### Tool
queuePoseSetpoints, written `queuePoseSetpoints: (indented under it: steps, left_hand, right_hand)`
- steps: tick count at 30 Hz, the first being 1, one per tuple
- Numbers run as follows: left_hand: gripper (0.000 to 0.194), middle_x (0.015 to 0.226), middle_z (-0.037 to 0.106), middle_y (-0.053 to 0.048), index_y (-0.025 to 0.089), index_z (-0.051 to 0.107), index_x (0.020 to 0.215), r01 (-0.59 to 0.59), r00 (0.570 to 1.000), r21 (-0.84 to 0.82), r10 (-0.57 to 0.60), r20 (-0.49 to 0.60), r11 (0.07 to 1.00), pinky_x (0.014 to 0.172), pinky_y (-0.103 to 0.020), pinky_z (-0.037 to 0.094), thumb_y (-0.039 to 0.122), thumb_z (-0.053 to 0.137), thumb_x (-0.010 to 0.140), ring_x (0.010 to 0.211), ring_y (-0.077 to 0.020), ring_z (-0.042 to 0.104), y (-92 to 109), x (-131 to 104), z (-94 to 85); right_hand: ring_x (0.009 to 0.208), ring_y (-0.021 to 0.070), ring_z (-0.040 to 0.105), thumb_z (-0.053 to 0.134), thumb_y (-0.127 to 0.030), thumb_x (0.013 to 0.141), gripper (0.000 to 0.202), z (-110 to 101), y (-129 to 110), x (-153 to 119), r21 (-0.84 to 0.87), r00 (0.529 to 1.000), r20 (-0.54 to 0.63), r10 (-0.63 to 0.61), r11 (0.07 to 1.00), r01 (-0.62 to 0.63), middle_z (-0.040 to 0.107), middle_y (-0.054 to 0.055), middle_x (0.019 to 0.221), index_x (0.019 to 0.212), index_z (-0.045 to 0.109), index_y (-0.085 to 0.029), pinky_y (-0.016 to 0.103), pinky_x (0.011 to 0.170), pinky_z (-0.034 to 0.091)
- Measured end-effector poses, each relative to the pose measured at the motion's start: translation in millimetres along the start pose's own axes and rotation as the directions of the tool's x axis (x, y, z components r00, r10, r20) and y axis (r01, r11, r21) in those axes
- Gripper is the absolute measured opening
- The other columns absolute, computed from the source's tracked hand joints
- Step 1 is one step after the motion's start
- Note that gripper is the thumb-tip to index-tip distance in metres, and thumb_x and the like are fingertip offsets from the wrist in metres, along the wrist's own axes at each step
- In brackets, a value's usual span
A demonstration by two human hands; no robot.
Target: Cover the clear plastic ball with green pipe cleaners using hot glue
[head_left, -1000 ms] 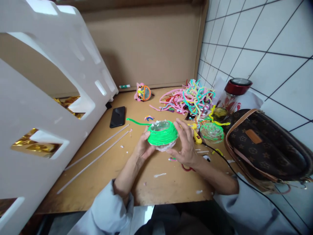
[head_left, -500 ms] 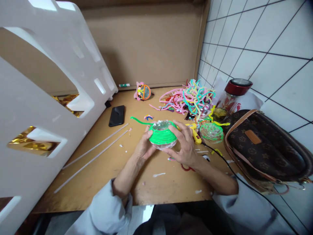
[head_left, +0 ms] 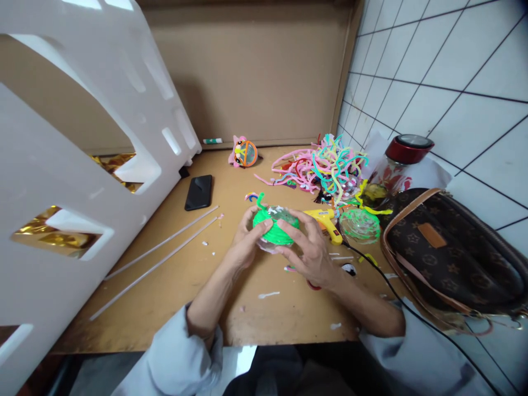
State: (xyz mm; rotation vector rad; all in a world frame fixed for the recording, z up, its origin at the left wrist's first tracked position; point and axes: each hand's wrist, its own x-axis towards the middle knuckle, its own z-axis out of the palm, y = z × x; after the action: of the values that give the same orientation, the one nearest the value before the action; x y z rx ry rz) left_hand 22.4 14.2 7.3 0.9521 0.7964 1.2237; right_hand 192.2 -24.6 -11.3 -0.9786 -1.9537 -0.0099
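Between my hands is a clear round plastic piece wrapped in rows of green pipe cleaner [head_left: 277, 234], held just above the table. A loose green end sticks up at its far left. My left hand [head_left: 247, 236] grips the left side, thumb pressed on the green rows. My right hand [head_left: 308, 242] closes round the right side, with fingers on top and thumb low near the clear lower part. Right of it lies a yellow hot glue gun [head_left: 328, 223]. Another clear round piece with green strands [head_left: 359, 225] rests beyond the gun.
A heap of pink, teal and yellow pipe cleaners [head_left: 325, 165] lies at the back right. Nearby are a red-lidded jar [head_left: 406, 151] and a brown handbag [head_left: 454, 247]. Left are a phone [head_left: 198, 192], two thin white sticks [head_left: 165, 242] and a large white plastic panel [head_left: 136, 93].
The wrapped piece has turned, and its loose green end now points up rather than far to the left. My left thumb has moved onto the green rows.
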Motion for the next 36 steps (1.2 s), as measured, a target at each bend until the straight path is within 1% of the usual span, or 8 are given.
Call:
queuePoseSetpoints:
  steps: [4, 8, 11, 14, 19, 25, 31, 36]
  left_hand:
    - [0.057, 0.099, 0.069, -0.001, 0.023, 0.060, 0.110, -0.053, 0.998, 0.123, 0.047, 0.050, 0.991, 0.075, -0.026, 0.053, 0.041, 0.088, 0.063, 0.085, -0.0174, 0.065, 2, 0, -2.8]
    - [0.072, 0.107, 0.070, -0.004, 0.023, 0.057, 0.116, -0.110, 0.992, 0.230, 0.091, 0.092, 0.967, 0.079, -0.028, 0.055, 0.032, 0.093, 0.055, 0.092, -0.0210, 0.067, 4, -1, -1.7]
    - [0.069, 0.109, 0.070, -0.005, 0.021, 0.057, 0.114, -0.132, 0.991, 0.325, 0.116, 0.067, 0.936, 0.081, -0.031, 0.054, 0.029, 0.091, 0.054, 0.096, -0.0236, 0.067, 6, -1, -0.4]
    - [0.065, 0.106, 0.069, -0.004, 0.021, 0.059, 0.113, -0.116, 0.993, 0.393, 0.103, 0.054, 0.912, 0.080, -0.031, 0.054, 0.028, 0.088, 0.055, 0.094, -0.0236, 0.065, 8, -1, -1.1]
    - [0.064, 0.103, 0.069, -0.004, 0.021, 0.060, 0.114, -0.111, 0.993, 0.427, 0.088, 0.074, 0.897, 0.080, -0.031, 0.051, 0.026, 0.084, 0.055, 0.092, -0.0232, 0.064, 11, -1, -4.3]
    - [0.062, 0.099, 0.069, -0.003, 0.020, 0.062, 0.111, -0.098, 0.995, 0.461, 0.076, 0.067, 0.882, 0.080, -0.033, 0.050, 0.025, 0.084, 0.053, 0.086, -0.0225, 0.063, 9, 1, -5.4]
    - [0.061, 0.108, 0.068, -0.006, 0.019, 0.065, 0.109, -0.154, 0.988, 0.461, 0.147, 0.052, 0.874, 0.100, -0.040, 0.046, 0.022, 0.087, 0.052, 0.109, -0.0292, 0.061, 0, 2, -5.2]
    - [0.063, 0.112, 0.067, -0.007, 0.020, 0.066, 0.110, -0.135, 0.990, 0.466, 0.143, 0.019, 0.874, 0.106, -0.044, 0.044, 0.019, 0.087, 0.050, 0.118, -0.0323, 0.057, -2, 1, -2.9]
  right_hand:
    - [0.126, 0.0272, 0.054, 0.065, -0.032, 0.089, 0.048, 2, 0, -1, 0.142, 0.993, -0.008, 0.116, 0.983, -0.113, 0.051, 0.011, 0.136, 0.136, 0.053, -0.031, 0.050, 0.104, 0.049]
    - [0.123, 0.0256, 0.056, 0.070, -0.031, 0.086, 0.046, 5, -3, 0, 0.206, 0.982, -0.046, 0.181, 0.964, -0.168, 0.054, 0.009, 0.130, 0.130, 0.057, -0.032, 0.048, 0.104, 0.050]
    - [0.120, 0.0250, 0.057, 0.074, -0.029, 0.082, 0.050, 6, -4, 0, 0.232, 0.978, -0.049, 0.203, 0.955, -0.187, 0.055, 0.009, 0.126, 0.129, 0.057, -0.030, 0.045, 0.101, 0.052]
    - [0.118, 0.0243, 0.058, 0.074, -0.028, 0.082, 0.049, 6, -5, 0, 0.244, 0.977, -0.045, 0.210, 0.950, -0.193, 0.056, 0.008, 0.124, 0.128, 0.058, -0.029, 0.045, 0.100, 0.052]
    - [0.116, 0.0241, 0.060, 0.072, -0.028, 0.084, 0.044, 4, -7, -2, 0.233, 0.975, -0.029, 0.222, 0.950, -0.209, 0.057, 0.007, 0.121, 0.126, 0.059, -0.031, 0.045, 0.097, 0.054]
    - [0.111, 0.0234, 0.060, 0.071, -0.027, 0.085, 0.037, 10, -10, -6, 0.217, 0.972, -0.071, 0.223, 0.955, -0.203, 0.057, 0.007, 0.117, 0.122, 0.063, -0.031, 0.045, 0.096, 0.054]
    - [0.102, 0.0238, 0.062, 0.069, -0.023, 0.082, 0.027, 12, -19, -7, 0.251, 0.915, -0.107, 0.390, 0.901, -0.355, 0.060, 0.004, 0.102, 0.108, 0.067, -0.029, 0.044, 0.090, 0.055]
    - [0.096, 0.0221, 0.064, 0.068, -0.020, 0.080, 0.023, 11, -20, -6, 0.304, 0.883, -0.091, 0.461, 0.857, -0.416, 0.064, 0.003, 0.098, 0.101, 0.068, -0.028, 0.040, 0.084, 0.057]
